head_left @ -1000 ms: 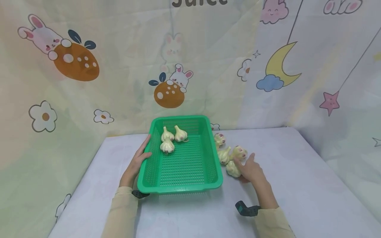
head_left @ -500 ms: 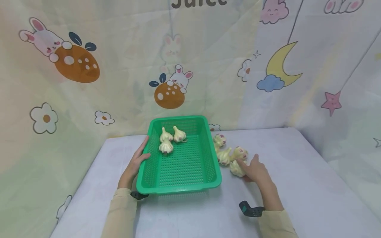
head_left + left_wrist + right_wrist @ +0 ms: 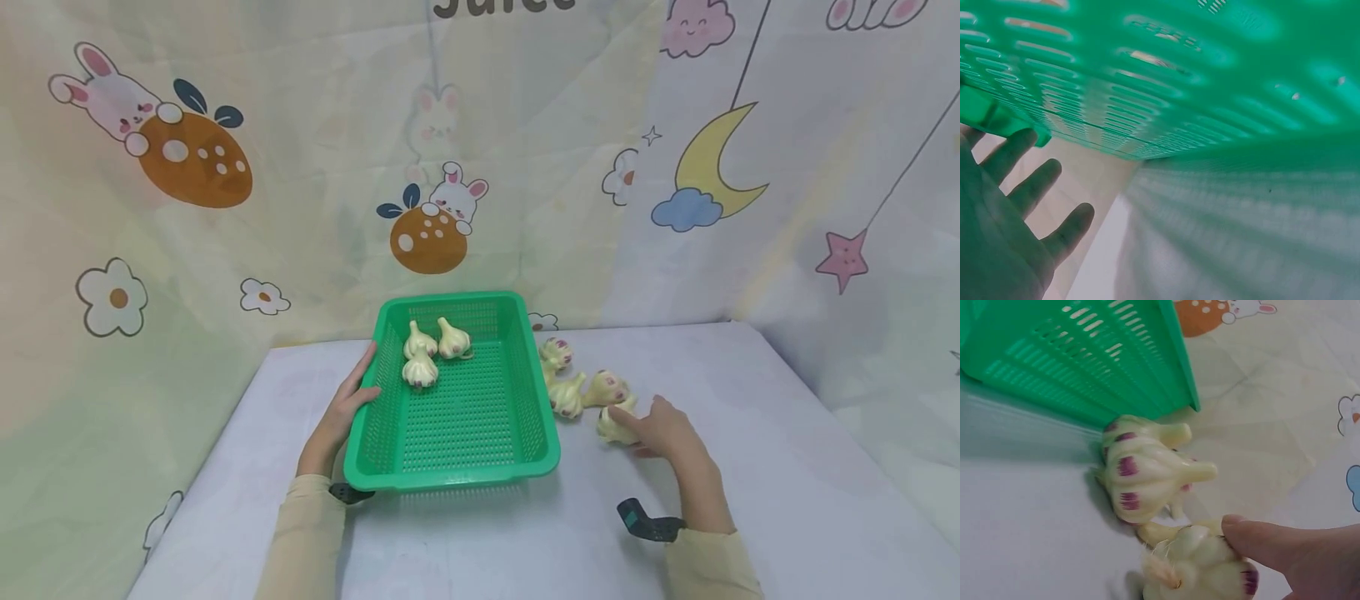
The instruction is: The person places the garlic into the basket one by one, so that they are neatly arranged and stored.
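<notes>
In the head view, my left hand (image 3: 341, 421) holds the left rim of a green plastic basket (image 3: 450, 479), thumb over the edge. From the left wrist, the fingers (image 3: 1035, 187) lie spread along the basket's outer side. Three garlic bulbs (image 3: 420, 369) sit inside the basket toward the back left. To its right, my right hand (image 3: 671, 431) grips a garlic bulb (image 3: 615, 425) at the near end of a small cluster. The right wrist view shows the thumb (image 3: 1257, 540) on this bulb's (image 3: 1200, 565) side. Other bulbs (image 3: 1147, 472) lie between it and the basket.
The table is covered with a white cloth (image 3: 465, 550). A printed fabric backdrop (image 3: 330, 167) with rabbits, flowers and a moon rises behind it and along both sides. More garlic (image 3: 557, 352) stands close against the basket's right wall.
My right hand has moved a little to the right, and the gripped garlic bulb has shifted right with it. The left hand and the basket have stayed nearly still.
</notes>
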The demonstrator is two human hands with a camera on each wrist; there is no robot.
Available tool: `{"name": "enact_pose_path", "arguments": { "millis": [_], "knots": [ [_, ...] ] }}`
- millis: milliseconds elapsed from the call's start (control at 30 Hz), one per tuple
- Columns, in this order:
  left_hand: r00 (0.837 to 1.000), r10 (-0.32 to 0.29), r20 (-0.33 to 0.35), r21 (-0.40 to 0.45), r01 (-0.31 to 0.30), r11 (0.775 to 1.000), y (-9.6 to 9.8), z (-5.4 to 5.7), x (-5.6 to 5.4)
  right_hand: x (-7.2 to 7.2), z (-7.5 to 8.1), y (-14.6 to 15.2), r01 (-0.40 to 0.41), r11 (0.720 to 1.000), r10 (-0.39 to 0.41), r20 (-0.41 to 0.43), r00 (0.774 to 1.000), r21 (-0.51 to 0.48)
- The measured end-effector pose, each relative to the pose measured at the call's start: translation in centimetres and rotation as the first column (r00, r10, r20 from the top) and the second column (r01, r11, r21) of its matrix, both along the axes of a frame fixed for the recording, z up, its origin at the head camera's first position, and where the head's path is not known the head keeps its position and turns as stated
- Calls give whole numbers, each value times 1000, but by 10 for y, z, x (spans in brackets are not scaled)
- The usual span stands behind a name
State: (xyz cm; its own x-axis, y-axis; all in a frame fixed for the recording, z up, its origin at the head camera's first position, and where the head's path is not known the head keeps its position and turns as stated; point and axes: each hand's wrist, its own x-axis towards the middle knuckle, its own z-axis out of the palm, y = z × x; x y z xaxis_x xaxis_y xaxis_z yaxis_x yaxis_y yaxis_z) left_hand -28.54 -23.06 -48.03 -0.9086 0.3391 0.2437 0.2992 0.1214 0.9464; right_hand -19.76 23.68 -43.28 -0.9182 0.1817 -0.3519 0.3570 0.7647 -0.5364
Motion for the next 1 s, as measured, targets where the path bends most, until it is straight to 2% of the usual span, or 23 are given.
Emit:
{"name": "enact_pose_path", "arguments": {
  "millis": [167, 300, 667, 1000],
  "knots": [
    [1000, -1, 4, -1, 1, 1000, 0, 1, 0, -2, 7, 10, -49, 998, 49, -2, 999, 43],
    [1000, 0, 9, -1, 0, 1000, 0, 1, 0, -4, 9, 16, -82, 996, 82, -21, 996, 36],
    [1000, -6, 0, -1, 6, 1000, 3, 0, -1, -7, 6, 28, -93, 994, 94, -9, 996, 60],
    [1000, 2, -1, -9, -2, 1000, 0, 2, 1, -11, 1, 27, -98, 995, 99, -34, 995, 29]
  ]
}}
